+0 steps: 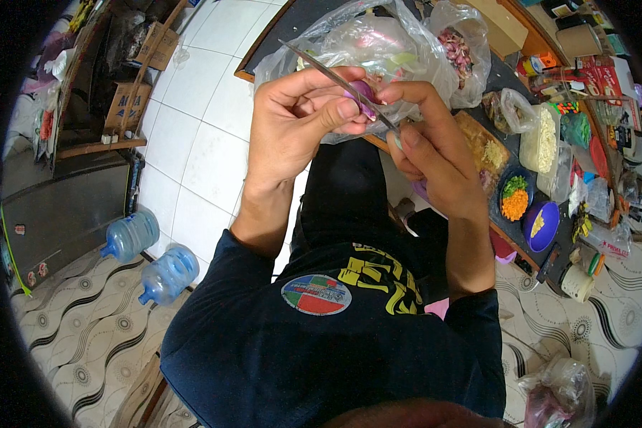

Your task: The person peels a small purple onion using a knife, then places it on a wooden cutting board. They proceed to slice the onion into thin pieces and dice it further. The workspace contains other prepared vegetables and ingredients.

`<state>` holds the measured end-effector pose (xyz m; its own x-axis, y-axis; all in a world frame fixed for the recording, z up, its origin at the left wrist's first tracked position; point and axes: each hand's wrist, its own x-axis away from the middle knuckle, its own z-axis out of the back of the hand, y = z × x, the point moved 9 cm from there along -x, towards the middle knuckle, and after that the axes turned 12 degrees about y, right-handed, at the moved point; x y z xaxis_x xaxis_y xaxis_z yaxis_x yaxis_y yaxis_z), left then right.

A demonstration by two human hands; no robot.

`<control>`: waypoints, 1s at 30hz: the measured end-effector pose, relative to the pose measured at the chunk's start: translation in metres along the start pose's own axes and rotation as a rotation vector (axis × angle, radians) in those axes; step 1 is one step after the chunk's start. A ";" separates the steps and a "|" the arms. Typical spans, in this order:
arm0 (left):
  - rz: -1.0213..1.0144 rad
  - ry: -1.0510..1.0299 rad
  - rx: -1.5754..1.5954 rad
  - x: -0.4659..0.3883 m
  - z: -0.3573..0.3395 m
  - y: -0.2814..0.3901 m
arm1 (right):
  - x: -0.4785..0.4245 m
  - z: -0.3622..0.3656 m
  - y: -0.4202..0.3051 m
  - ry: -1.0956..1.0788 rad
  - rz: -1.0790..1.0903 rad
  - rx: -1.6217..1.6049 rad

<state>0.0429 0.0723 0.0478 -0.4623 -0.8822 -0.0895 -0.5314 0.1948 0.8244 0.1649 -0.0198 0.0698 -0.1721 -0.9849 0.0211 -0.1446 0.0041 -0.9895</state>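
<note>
My left hand [305, 117] holds a purple shallot [362, 92] between thumb and fingers, above an open plastic bag [294, 56]. My right hand [433, 144] grips a knife [321, 67] by its handle. The blade slants up to the left across the front of the shallot, and my right index fingertip is close to the shallot's right side. Pale and green scraps lie in the bag below. Another plastic bag with small shallots [455, 53] stands just to the right.
On the dark table, right of my hands, are a wooden cutting board [463, 125] with minced pieces, a dark bowl of chopped carrot and greens [514, 204], a purple bowl [551, 227], a plastic container [535, 144] and a second knife [547, 267]. Two water jugs [170, 274] lie on the floor at left.
</note>
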 end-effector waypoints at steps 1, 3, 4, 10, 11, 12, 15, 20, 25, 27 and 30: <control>-0.005 0.008 -0.006 0.000 0.001 0.000 | 0.000 0.000 0.001 0.008 0.001 -0.001; -0.009 0.020 -0.012 0.000 0.002 0.000 | 0.000 0.001 0.002 0.023 0.007 0.002; -0.009 0.023 -0.012 0.000 0.003 -0.001 | 0.000 0.001 0.002 0.030 0.013 0.006; -0.005 0.026 0.022 0.001 0.005 -0.004 | 0.001 0.006 0.004 0.040 -0.003 0.048; -0.006 0.026 0.016 0.001 0.005 -0.004 | 0.002 0.006 0.001 0.047 0.006 0.059; -0.010 0.024 -0.007 0.001 0.004 -0.004 | 0.003 0.006 -0.001 0.054 0.016 0.069; -0.024 0.022 -0.063 0.002 0.003 -0.002 | 0.004 0.004 -0.006 0.068 0.092 0.148; -0.032 0.042 -0.064 0.002 0.003 -0.002 | 0.002 0.004 -0.007 0.093 0.176 0.224; -0.017 0.032 0.000 0.003 0.002 -0.005 | 0.004 0.005 -0.007 0.121 0.155 0.279; -0.019 0.023 0.011 0.003 0.001 -0.005 | 0.004 0.007 -0.004 0.135 0.101 0.226; -0.024 0.042 -0.017 0.002 0.000 -0.002 | 0.005 0.009 -0.002 0.121 0.067 0.127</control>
<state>0.0429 0.0697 0.0454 -0.4195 -0.9037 -0.0862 -0.5298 0.1666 0.8316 0.1732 -0.0259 0.0704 -0.2944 -0.9550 -0.0357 -0.0056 0.0391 -0.9992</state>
